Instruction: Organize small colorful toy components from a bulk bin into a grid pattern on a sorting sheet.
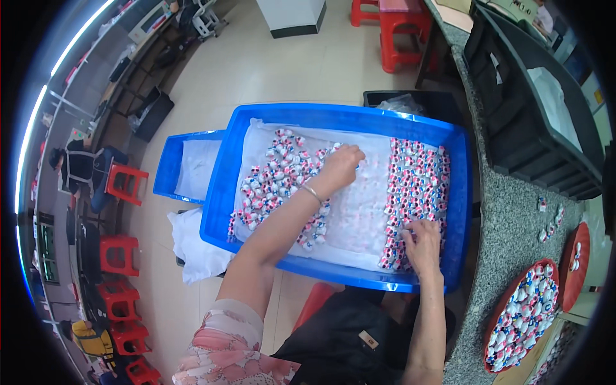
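Note:
A large blue plastic bin [340, 112] lined with a white sheet lies before me. In its left half is a loose heap of small white, pink and blue figurines [276, 183]. On the right, similar figurines stand in tight rows [414, 186]. My left hand [340, 170] is over the bin's middle, beside the heap, fingers pinched with a bit of blue showing at the tips. My right hand [423, 249] bends over the near end of the rows, thumb and fingertips together at the figurines; what they grip is mostly hidden.
A smaller blue bin [170, 168] sits at the left, with white cloth [196, 247] below it. Along the right runs a speckled counter [497, 256] bearing a black crate [513, 122] and a red tray [494, 321] of figurines. Red stools [119, 253] and a seated person are farther left.

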`<state>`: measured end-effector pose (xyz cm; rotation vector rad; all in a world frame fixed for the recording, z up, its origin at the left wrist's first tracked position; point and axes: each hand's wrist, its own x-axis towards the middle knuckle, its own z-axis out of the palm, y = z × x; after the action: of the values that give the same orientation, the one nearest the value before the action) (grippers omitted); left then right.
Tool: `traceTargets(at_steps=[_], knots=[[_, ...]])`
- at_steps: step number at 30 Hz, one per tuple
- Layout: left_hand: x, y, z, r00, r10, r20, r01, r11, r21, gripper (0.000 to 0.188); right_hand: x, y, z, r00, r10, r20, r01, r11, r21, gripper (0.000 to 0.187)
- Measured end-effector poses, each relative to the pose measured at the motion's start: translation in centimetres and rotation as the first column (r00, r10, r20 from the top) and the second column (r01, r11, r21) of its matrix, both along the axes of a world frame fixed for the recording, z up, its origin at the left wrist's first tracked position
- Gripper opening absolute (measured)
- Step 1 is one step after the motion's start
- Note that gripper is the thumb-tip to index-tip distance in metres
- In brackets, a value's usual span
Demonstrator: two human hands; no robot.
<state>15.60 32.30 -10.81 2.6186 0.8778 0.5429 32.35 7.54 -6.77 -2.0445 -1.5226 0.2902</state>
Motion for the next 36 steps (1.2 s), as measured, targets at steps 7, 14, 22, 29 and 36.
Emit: traceTargets(at_steps=[7,14,22,29,36], knots=[[1.4,2.8,-0.6,0.914,-0.123,-0.386,0.143,0.989,0.024,0.024,-0.2,1.9,-0.6,0.997,0.055,-0.058,-0.056,0.998,-0.021,0.012],[5.5,3.4,-1.0,0.988,0.070,0.138,-0.021,0.946,-0.325,0.017,0.9,5.8,-2.5,0.996,0.075,-0.047,-0.075,0.997,0.007,0.012],[9.3,2.3,-5.3,0.869,0.286,0.404,-0.167,0.938,-0.304,0.020,1.6,14.6,-4.2,0.974,0.079,0.211,-0.104,0.989,0.107,0.050],[7.9,4.0,-5.7,0.895,0.310,0.321,-0.228,0.936,-0.267,0.016,2.0,19.9,-7.5,0.924,0.165,0.344,-0.164,0.986,-0.034,0.045],[1.4,4.5,0.0,0.962,0.227,0.152,-0.187,0.952,-0.243,0.014,3.4,18.6,-5.4,0.946,0.057,0.319,-0.112,0.982,0.155,0.038]])
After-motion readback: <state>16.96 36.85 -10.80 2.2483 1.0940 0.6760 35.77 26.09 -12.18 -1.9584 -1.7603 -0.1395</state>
